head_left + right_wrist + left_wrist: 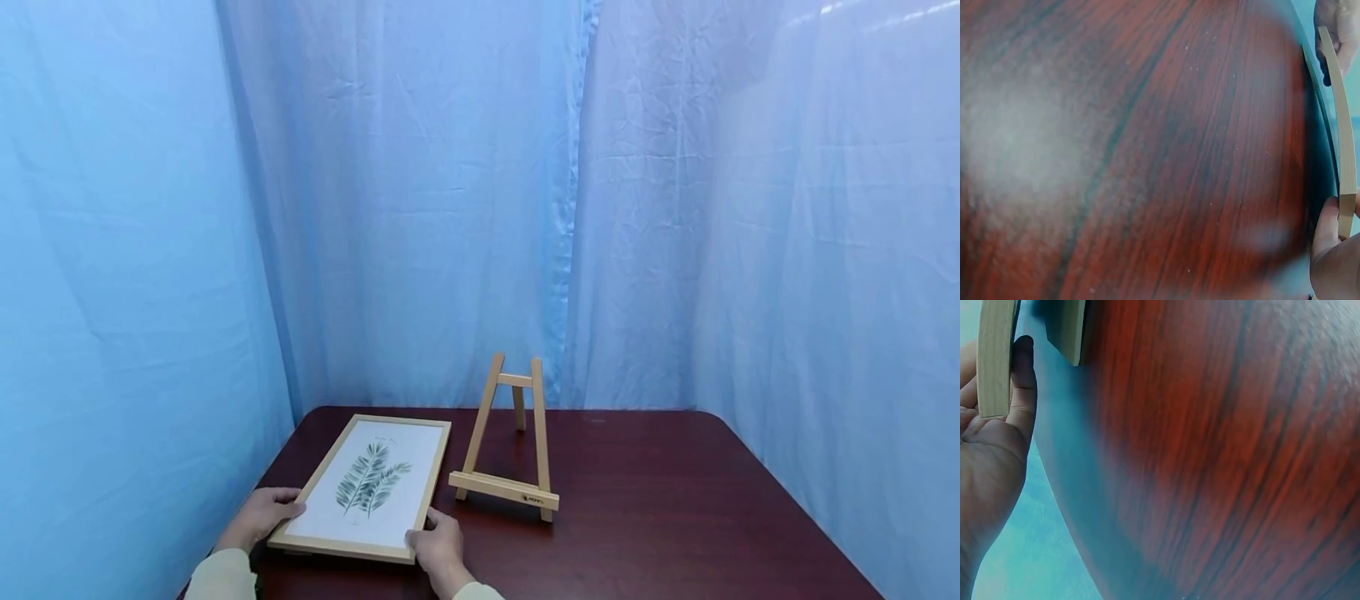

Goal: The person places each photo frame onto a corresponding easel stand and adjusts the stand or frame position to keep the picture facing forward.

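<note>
A picture frame (370, 493) with a pale wooden border and a green leaf print lies face up, its near end lifted off the table. My left hand (262, 515) grips its left edge near the front corner, thumb on top. At the right front corner, my right hand (438, 542) pinches the border with thumb above and fingers below. In the left wrist view the frame's wooden edge (995, 359) crosses the left palm. The right wrist view shows that edge (1342, 134) from the side, with both hands on it. Right of the frame stands a small wooden easel (506, 483).
The dark red-brown table (660, 517) has rounded far corners. Blue curtains (450, 208) hang behind it and on both sides. The easel's rear leg (519, 408) stands farther back on the table.
</note>
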### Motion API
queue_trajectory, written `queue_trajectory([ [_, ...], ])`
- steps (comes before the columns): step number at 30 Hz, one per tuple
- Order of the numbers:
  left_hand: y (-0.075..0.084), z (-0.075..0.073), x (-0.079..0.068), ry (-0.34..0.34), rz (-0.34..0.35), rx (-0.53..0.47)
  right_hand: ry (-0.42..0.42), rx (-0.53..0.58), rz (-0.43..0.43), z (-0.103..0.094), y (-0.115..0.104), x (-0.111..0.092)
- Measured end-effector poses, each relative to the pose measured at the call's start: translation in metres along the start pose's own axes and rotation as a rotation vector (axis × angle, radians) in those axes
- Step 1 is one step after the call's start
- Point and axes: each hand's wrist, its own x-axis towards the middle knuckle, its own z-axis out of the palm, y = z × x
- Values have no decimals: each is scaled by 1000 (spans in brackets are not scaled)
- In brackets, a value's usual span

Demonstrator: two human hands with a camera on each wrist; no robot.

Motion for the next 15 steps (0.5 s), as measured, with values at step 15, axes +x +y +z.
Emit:
queue_trajectory([
  [15,8,-8,-1,34,10,-96,42,22,-103,-3,-12,8],
])
